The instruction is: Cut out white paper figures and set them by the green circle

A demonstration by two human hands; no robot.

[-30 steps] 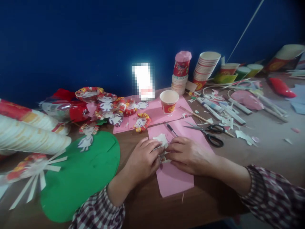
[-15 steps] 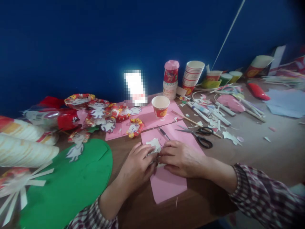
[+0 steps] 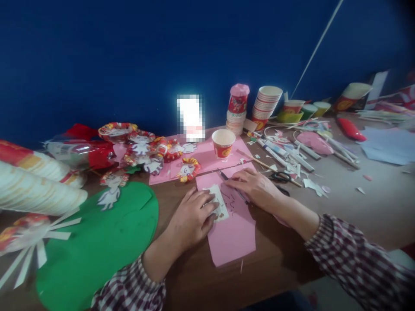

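My left hand point(image 3: 193, 218) rests with spread fingers on a small whitish paper piece point(image 3: 223, 211), pressing it onto a pink sheet point(image 3: 231, 246). Brown marks show on the paper piece, and dark lines are drawn on the pink sheet beside it. My right hand point(image 3: 259, 186) reaches over a dark pen point(image 3: 242, 195) on that sheet. Its fingers are stretched out, the fingertips at the pen's upper part; the thumb is hidden. Black-handled scissors point(image 3: 280, 176) lie partly behind my right hand, their blades covered.
Behind stand a paper cup point(image 3: 223, 149) and stacked cups point(image 3: 266, 106). Markers point(image 3: 274, 152) and scraps lie to the right. Left are a green round sheet point(image 3: 97, 242), paper figures point(image 3: 110, 194) and long cup stacks point(image 3: 39, 190). A blue wall point(image 3: 113, 52) closes the back.
My hands have moved apart. The right hand has left the paper piece and gone up and right over the pen. More of the paper piece and the drawn lines shows; the view has shifted slightly.
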